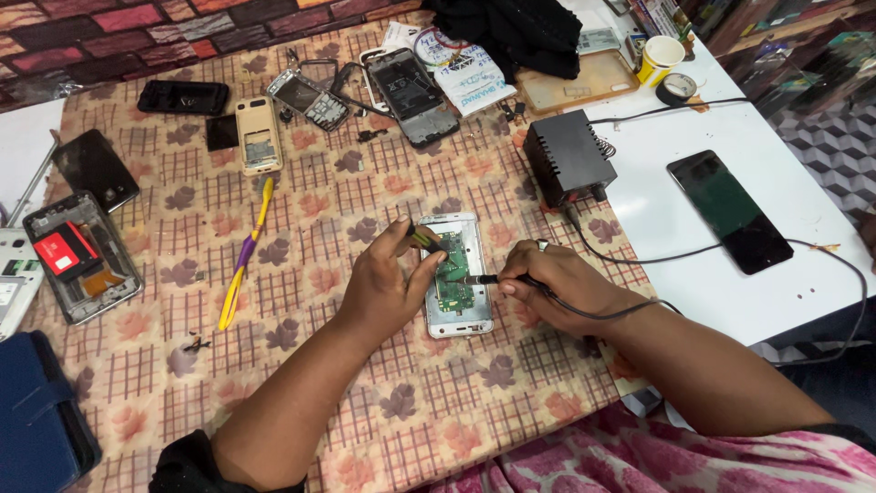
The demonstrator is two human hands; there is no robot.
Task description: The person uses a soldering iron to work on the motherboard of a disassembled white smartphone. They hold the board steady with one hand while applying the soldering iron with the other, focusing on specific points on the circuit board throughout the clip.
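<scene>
An opened white phone (pixel 459 321) lies face down on the patterned cloth, its green circuit board (pixel 453 274) exposed. My left hand (pixel 383 278) rests on the phone's left edge and pinches a small dark and yellow tool (pixel 423 239) over the board's top. My right hand (pixel 547 278) holds a black corded soldering pen (pixel 485 279) like a pencil, its tip on the board's right side. The cord runs from that hand back toward a black box (pixel 568 157).
Several dismantled phones and parts lie across the far cloth (pixel 411 87). A yellow and purple toothbrush (pixel 245 256) lies left of my hands. An intact dark phone (pixel 728 210) sits on the white table at right. A paper cup (pixel 659 57) and tape roll stand at the back.
</scene>
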